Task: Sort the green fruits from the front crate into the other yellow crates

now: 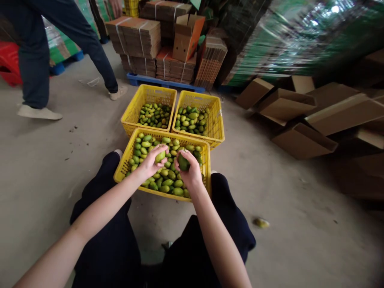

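Between my knees stands a yellow plastic crate [207,160] holding many green and yellowish oval fruits [165,189], possibly lemons or small mangoes. Over its middle, my left hand [154,157] is closed around a yellow-green oval fruit [160,157]. My right hand [191,170], to the right and close by, grips a darker green oval fruit [183,163]. Both hands are just above the heap, with some of the fruit beneath them hidden. Against the far side of this crate are two more yellow crates, a left one [128,116] and a right one [218,120], each partly filled with similar fruit.
Bundled flat cardboard [135,34] and an open carton [181,44] sit on a blue pallet [168,83] behind the crates. Loose cardboard boxes [303,140] lie at right. A fruit [261,223] rests on the floor. Another person's legs [36,60] are at upper left.
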The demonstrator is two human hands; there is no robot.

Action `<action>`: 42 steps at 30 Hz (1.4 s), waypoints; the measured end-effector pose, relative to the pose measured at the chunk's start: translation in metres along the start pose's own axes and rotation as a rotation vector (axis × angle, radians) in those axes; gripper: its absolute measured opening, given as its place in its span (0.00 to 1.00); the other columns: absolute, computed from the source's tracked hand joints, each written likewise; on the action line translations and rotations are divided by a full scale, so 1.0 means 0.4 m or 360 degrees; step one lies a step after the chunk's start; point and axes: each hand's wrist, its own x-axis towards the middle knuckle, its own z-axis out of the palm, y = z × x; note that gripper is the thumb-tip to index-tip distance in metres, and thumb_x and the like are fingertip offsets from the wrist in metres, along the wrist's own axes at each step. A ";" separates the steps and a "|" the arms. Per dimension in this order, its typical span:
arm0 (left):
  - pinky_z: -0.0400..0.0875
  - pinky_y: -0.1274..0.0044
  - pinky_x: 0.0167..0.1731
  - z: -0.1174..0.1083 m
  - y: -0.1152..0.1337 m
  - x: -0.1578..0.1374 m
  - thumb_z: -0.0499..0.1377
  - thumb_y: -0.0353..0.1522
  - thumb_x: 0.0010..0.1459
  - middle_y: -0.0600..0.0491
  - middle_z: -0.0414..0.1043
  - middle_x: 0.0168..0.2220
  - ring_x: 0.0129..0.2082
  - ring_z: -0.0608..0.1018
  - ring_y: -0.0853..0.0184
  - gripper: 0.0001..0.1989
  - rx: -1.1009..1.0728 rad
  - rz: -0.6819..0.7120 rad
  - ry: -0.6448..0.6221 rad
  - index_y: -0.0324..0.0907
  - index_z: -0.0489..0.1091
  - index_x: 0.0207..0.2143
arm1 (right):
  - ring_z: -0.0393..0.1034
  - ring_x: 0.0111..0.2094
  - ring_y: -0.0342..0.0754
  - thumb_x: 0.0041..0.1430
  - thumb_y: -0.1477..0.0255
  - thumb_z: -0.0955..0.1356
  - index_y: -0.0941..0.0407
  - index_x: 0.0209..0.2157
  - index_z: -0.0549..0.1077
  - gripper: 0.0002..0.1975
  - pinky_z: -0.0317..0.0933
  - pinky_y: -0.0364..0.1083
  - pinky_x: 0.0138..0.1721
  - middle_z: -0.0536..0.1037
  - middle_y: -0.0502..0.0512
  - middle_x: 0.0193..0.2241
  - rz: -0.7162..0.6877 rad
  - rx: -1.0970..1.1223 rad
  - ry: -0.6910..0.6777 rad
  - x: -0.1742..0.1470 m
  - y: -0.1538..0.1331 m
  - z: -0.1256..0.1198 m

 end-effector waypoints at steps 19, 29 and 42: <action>0.62 0.88 0.12 -0.003 -0.004 0.015 0.62 0.31 0.57 0.57 0.68 0.23 0.17 0.69 0.78 0.07 -0.0103 -0.0187 0.0236 0.37 0.69 0.29 | 0.64 0.17 0.40 0.41 0.65 0.76 0.55 0.25 0.71 0.14 0.53 0.40 0.15 0.73 0.44 0.19 0.0194 0.0115 0.0195 0.014 0.024 -0.002; 0.71 0.83 0.18 -0.004 -0.019 0.029 0.46 0.37 0.68 0.51 0.72 0.24 0.19 0.74 0.73 0.20 -0.0344 -0.0290 0.0459 0.36 0.70 0.30 | 0.68 0.18 0.43 0.49 0.57 0.74 0.55 0.25 0.70 0.16 0.61 0.42 0.19 0.73 0.46 0.17 0.0324 0.0181 0.0265 0.034 0.042 -0.021; 0.67 0.86 0.13 -0.002 -0.020 0.030 0.49 0.33 0.67 0.54 0.70 0.20 0.13 0.70 0.76 0.17 -0.0276 -0.0350 0.0367 0.36 0.69 0.27 | 0.62 0.15 0.38 0.51 0.65 0.72 0.57 0.22 0.72 0.11 0.54 0.37 0.14 0.73 0.48 0.17 0.0550 0.0246 0.0179 0.013 0.030 -0.001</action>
